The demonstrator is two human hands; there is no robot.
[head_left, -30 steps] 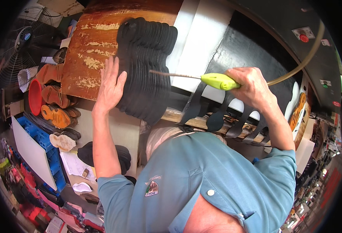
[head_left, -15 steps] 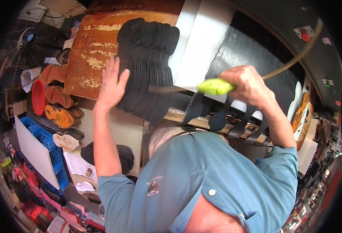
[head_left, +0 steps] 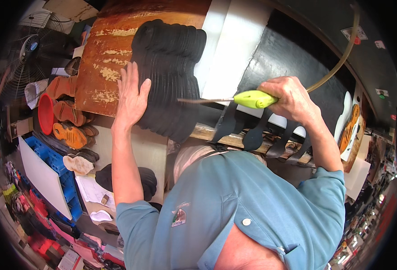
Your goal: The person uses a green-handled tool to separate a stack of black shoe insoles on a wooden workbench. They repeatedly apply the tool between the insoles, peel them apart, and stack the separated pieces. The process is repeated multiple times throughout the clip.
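Note:
A fanned row of thin black sole-shaped pieces [head_left: 169, 85] lies overlapping on the worktable. My left hand [head_left: 132, 96] rests flat along the left side of this row, fingers spread and thumb on the pieces. In my right hand [head_left: 290, 99] is a yellow-green air blow gun [head_left: 254, 99], my fingers wrapped round its body. Its long thin nozzle [head_left: 205, 100] points left, over the right side of the row. From behind my right hand a yellowish air hose [head_left: 338, 67] runs up to the right.
A worn brown board [head_left: 104, 76] lies under the row. To its right are white sheets [head_left: 236, 45] and a black sheet [head_left: 284, 56]. Black cut strips [head_left: 253, 138] hang over the table edge. Orange soles [head_left: 70, 135], a red bowl [head_left: 45, 114], a blue crate [head_left: 70, 191] and a fan [head_left: 29, 49] stand left.
The blow gun has shifted slightly right, and its nozzle is less smeared. The hose has swung left. My left hand stays against the black pieces.

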